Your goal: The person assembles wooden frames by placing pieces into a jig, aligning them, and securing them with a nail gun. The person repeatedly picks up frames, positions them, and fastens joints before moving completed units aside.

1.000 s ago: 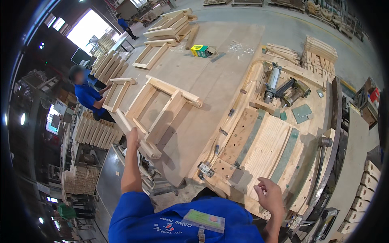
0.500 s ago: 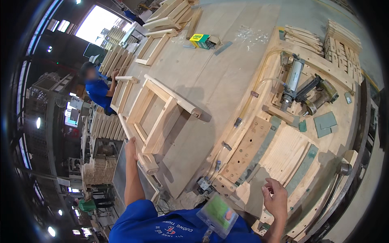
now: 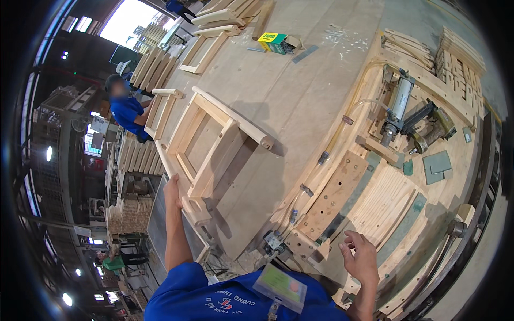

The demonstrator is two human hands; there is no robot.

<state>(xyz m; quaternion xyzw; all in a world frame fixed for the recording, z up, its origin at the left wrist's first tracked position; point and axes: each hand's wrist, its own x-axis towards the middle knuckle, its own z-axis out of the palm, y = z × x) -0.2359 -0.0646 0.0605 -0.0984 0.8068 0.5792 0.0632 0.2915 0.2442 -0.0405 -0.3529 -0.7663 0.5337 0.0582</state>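
Observation:
A pale wooden frame [image 3: 217,170], built of two long rails joined by crosspieces, rests on the large worktable at left of centre. My left hand [image 3: 172,193] grips its near left rail, with most of the fingers hidden behind the wood. Over the wooden jig [image 3: 383,192] on the right, my right hand [image 3: 360,258] hovers with loosely bent, parted fingers and nothing in it. Curved slats lie beneath it, beside a brown drilled block [image 3: 333,195]. A pneumatic cylinder [image 3: 400,100] and a nail gun [image 3: 432,131] sit at the jig's far end.
Farther back are a yellow-green box [image 3: 279,43] and more wooden frames [image 3: 206,51]. Stacked slats [image 3: 459,67] stand at far right. An air hose [image 3: 350,120] runs along the jig. A co-worker in blue [image 3: 127,112] handles another frame [image 3: 163,112].
The view has shifted slightly, and the badge on my chest has swung. My left hand stays on the frame; my right hand has risen slightly over the jig.

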